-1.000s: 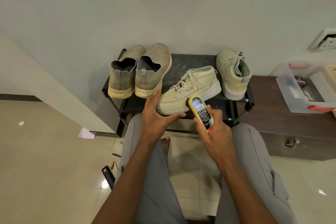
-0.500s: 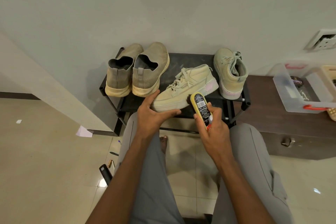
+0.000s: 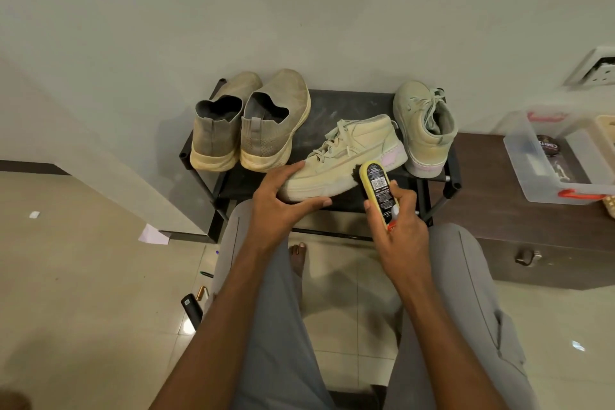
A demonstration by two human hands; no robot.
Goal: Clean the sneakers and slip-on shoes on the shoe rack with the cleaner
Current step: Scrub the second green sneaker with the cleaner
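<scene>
A: where's the sneaker [image 3: 346,160]?
B: front of the shoe rack [image 3: 332,103], left hand [image 3: 276,206] gripping its toe (thumb underneath)
A: cleaner [image 3: 379,190]?
B: right hand [image 3: 399,226] wrapped round it, brush against the sneaker's side

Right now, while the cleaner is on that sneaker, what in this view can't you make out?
Head view only:
- The far side of the sneaker faces away from the camera.
- The brush tip of the cleaner is mostly hidden behind the bottle, so contact is unclear.
- The cleaner's label is too small to read.
- The clear plastic box is cut off by the right edge.
- The shoe rack has its lower shelves hidden by the top shelf and the legs.
</scene>
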